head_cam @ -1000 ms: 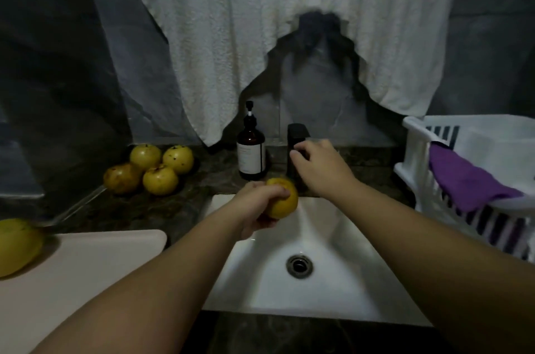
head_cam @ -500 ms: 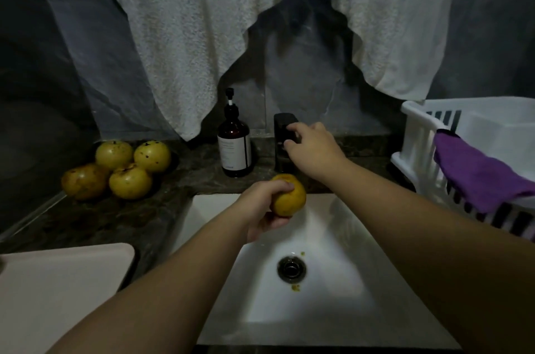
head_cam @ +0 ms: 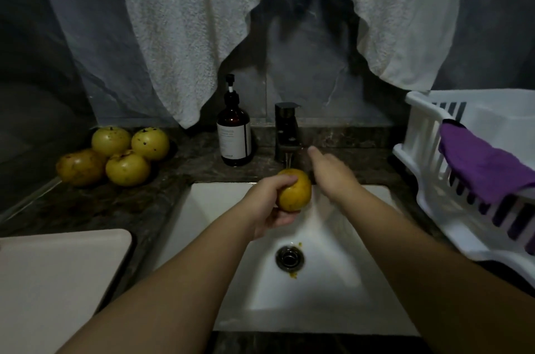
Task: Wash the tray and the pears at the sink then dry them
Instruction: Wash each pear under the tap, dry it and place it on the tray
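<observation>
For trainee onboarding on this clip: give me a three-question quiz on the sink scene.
1. True or false: water runs from the tap onto the pear in the left hand.
2. How many pears lie on the counter?
3. The purple cloth is: A in the sink, B over the rack, C on the tray.
Key: 1 true; 2 four; 3 B. The right hand holds nothing.

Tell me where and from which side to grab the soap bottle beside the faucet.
Grip the soap bottle round its straight brown body, below the shoulder, fingers wrapping from the front right. It stands upright, and that side is open toward the sink; the pump neck is too thin for a firm hold, and the pears lie off to its left.
</observation>
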`<state>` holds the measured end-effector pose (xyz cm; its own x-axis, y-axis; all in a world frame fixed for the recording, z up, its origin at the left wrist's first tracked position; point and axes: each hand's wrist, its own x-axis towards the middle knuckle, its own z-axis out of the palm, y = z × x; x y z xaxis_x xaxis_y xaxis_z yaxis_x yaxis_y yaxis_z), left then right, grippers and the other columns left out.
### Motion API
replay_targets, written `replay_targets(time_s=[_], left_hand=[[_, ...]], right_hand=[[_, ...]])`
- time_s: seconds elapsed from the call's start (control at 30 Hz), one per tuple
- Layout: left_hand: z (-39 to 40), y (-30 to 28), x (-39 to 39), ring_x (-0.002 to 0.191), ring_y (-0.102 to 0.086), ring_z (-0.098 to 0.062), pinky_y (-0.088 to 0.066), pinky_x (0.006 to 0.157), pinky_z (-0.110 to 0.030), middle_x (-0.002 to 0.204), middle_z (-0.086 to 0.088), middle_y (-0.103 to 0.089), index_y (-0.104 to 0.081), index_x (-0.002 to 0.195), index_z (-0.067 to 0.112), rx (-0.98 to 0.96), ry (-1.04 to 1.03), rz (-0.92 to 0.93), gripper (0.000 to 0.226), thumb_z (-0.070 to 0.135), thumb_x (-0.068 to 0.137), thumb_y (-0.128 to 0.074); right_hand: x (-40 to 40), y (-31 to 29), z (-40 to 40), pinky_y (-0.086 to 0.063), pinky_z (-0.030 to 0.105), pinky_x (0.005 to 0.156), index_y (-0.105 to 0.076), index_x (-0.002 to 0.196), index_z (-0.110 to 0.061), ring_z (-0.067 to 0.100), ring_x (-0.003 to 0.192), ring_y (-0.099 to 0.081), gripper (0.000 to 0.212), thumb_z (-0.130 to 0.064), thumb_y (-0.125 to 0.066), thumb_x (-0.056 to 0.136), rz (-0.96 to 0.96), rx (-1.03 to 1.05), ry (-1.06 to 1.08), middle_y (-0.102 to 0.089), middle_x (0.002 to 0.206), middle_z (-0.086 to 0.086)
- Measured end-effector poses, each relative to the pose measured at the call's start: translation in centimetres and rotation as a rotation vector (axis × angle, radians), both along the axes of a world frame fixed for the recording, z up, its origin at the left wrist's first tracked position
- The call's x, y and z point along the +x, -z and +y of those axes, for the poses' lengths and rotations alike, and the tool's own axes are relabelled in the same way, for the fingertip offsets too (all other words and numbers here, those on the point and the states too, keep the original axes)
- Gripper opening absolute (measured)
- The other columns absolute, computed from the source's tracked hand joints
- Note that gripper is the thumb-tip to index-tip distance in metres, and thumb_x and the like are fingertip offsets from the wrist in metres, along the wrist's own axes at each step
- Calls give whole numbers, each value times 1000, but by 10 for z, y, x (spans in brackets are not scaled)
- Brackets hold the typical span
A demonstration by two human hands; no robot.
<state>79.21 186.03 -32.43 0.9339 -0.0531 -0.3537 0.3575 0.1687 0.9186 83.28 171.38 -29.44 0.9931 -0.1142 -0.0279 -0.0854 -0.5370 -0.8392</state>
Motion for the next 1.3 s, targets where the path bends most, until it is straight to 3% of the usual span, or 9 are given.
replay_targets(time_s=[0.17,0.37,0.53,0.7,0.83,1.0,1.13,1.23,1.3], left_hand=[[-2,7,-2,73,-76,-23,-56,58,-27,107,-10,-73,-53,121,34,187,89,-83,35,61,99,-53],[1,6,0,59,-59,-17,-46,55,-24,88,-11,-70,-61,117,29,250,40,-15,56,77,97,-39],[-1,7,6,95,-66,-27,-59,78,-40,116,-9,-63,-52,126,31,288,27,-153,41,64,103,-43],[-4,7,1,58,-57,-16,-45,53,-23,82,-10,-65,-57,123,19,240,114,41,71,80,97,-33],[-8,10,7,89,-67,-29,-52,72,-35,112,-12,-66,-48,133,29,326,74,-129,54,71,101,-37],[-6,6,3,56,-56,-14,-43,51,-22,75,-9,-66,-60,115,13,245,148,84,78,83,95,-29],[-11,9,7,84,-63,-23,-52,70,-34,110,-12,-66,-48,136,22,343,26,-128,63,72,101,-33],[-8,7,6,64,-66,-19,-47,51,-23,92,-17,-72,-52,135,18,234,109,1,74,78,99,-30],[-7,6,7,69,-69,-21,-51,54,-26,96,-18,-72,-53,137,19,239,83,-22,72,77,99,-31]], right_hand=[[-23,21,1,-37,17,37,-65,112,-11,16,46,-62,86,-88,-42,83,603,365,-240,-74,82,15],[-25,26,2,-37,26,47,-53,130,-27,15,53,-58,45,-59,-52,98,258,356,-349,-69,90,14],[-24,29,1,-37,21,42,-57,121,-16,15,45,-56,72,-79,-35,93,443,385,-264,-67,65,11],[-20,35,4,-34,29,50,-48,130,-24,25,62,-55,51,-64,-40,100,299,335,-275,-63,78,15],[-21,34,3,-38,24,47,-58,116,-18,19,57,-56,67,-78,-38,93,410,388,-234,-65,76,14],[-18,35,8,-41,26,48,-49,130,-29,20,58,-62,43,-60,-44,100,209,249,-243,-68,96,13],[-17,38,7,-35,23,46,-56,115,-18,15,51,-52,69,-80,-36,92,387,352,-215,-63,74,11],[-16,41,8,-36,27,50,-47,129,-27,23,62,-63,55,-70,-40,96,271,337,-257,-70,88,17],[-15,42,8,-37,26,49,-44,131,-30,24,62,-66,54,-71,-39,96,265,348,-241,-70,89,17]])
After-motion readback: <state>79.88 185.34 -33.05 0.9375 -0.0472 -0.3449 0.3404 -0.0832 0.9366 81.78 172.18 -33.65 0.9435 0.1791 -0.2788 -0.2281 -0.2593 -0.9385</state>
